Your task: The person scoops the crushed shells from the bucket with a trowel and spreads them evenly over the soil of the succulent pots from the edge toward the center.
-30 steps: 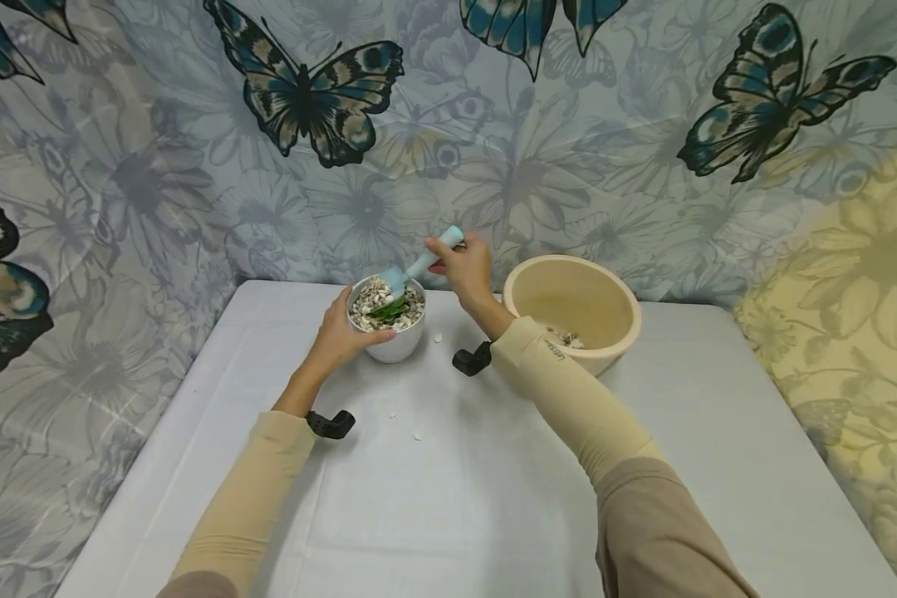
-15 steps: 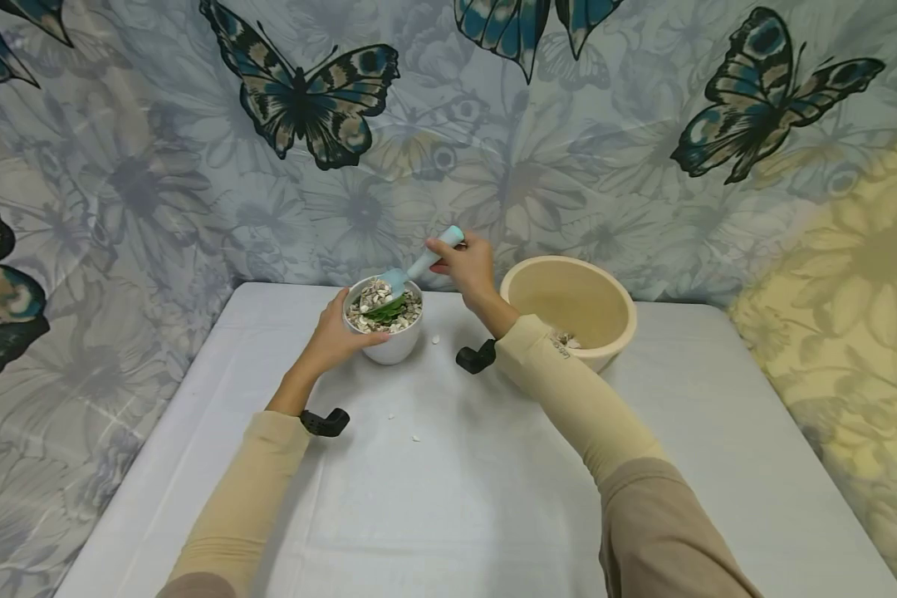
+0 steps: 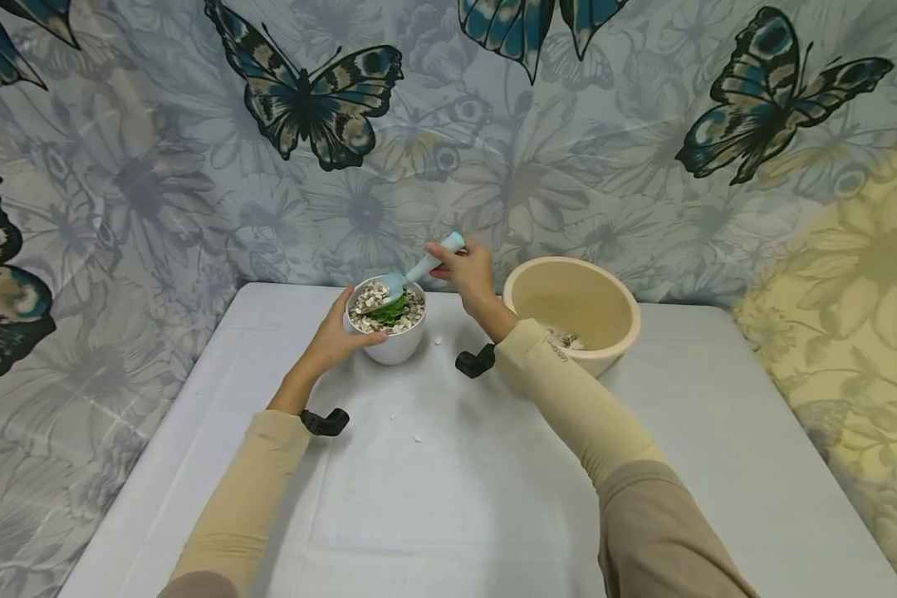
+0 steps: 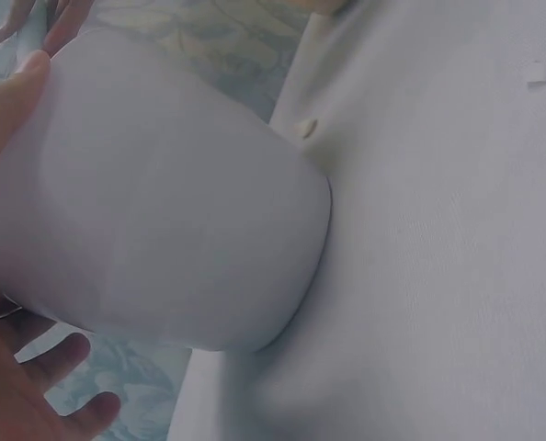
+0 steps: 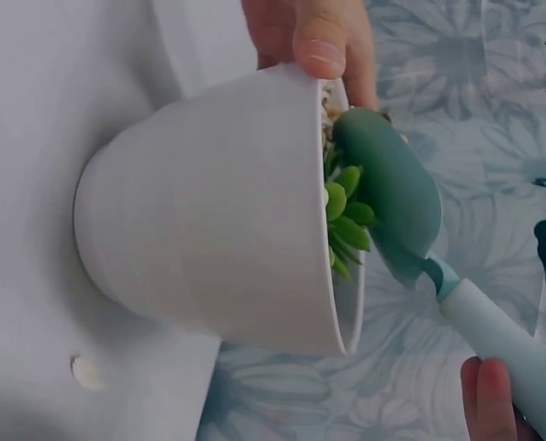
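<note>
A white plant pot (image 3: 393, 349) filled with pale chips stands at the far side of the table. My left hand (image 3: 332, 336) holds it by the near left side, thumb at the rim. Green succulent leaves (image 5: 348, 220) show among the chips. In my right hand (image 3: 467, 270) I grip the handle of a light blue trowel (image 3: 426, 266). Its scoop (image 5: 392, 193) is tilted down over the pot's opening, close to the plant. The left wrist view shows mainly the pot's outer wall (image 4: 153, 193), with fingers on both sides of it.
A larger cream tub (image 3: 571, 266) with some chips at its bottom stands just right of the pot, partly behind my right forearm. A few stray chips (image 3: 438, 340) lie on the white tablecloth (image 3: 433, 515). A butterfly-patterned cloth (image 3: 508, 183) hangs behind the table.
The trowel's handle and scoop have dipped slightly. My left thumb has drawn back a little along the rim. The pot and tub stay in place.
</note>
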`<state>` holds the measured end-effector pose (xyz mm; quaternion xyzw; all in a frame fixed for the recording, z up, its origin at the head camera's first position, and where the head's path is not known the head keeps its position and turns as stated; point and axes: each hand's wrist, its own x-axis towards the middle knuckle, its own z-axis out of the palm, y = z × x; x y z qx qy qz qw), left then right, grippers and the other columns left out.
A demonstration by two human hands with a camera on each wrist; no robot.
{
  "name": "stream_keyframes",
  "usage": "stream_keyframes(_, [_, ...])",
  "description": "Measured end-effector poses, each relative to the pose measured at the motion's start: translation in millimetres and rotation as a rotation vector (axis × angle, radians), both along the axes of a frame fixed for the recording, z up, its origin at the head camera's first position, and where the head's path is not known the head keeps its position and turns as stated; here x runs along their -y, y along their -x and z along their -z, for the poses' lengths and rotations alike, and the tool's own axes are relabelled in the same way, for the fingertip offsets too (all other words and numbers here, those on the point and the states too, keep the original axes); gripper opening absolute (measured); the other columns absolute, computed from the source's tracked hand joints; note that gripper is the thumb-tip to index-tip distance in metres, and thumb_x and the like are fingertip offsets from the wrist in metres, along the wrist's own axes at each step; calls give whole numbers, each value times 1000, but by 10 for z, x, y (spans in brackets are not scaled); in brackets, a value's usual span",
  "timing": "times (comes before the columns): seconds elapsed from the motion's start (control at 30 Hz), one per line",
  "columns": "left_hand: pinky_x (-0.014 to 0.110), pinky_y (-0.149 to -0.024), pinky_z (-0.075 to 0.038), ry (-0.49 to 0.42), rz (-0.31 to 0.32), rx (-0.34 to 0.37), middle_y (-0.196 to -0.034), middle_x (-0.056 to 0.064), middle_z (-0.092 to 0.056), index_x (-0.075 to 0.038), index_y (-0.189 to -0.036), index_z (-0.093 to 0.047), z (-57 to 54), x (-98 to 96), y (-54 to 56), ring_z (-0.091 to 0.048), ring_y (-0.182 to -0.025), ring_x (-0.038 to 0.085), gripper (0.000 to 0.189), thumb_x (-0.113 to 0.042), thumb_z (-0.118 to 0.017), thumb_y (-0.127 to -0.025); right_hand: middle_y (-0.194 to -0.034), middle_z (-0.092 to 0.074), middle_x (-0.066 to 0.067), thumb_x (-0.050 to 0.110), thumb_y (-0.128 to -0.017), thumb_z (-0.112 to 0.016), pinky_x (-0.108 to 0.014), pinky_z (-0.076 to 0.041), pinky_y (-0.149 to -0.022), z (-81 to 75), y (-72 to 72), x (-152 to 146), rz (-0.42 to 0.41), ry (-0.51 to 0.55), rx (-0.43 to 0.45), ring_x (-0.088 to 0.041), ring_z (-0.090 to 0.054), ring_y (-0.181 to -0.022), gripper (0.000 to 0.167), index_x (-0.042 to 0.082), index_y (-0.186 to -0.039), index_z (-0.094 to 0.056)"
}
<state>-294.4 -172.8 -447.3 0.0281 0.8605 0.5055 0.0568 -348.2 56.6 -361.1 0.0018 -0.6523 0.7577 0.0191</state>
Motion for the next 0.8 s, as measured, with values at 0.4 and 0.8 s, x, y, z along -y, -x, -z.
stream_keyframes(0.4, [63,-117,-18,52,7,-26,-164,16,-9,-15,-158,-2,-29,35,11,-12,-151,38,119,-49,-80,-75,-97,-71,-11,15,-90,-69,-33,-61,-77,-88,-14,-29,-105,-60,-20,-12,-69,-69,17,2,-99,-64])
stream_keyframes(0.8, [64,-118,-17,33,-11,11,-165,13,-6,-19,-159,-2,-14,27,29,-9,-152,37,122,-53,-81,-73,-84,-66,0,12,-90,-69,-35,-60,-79,-59,-27,22,-120,-64,-31,-11,-69,-71,11,6,-93,-60])
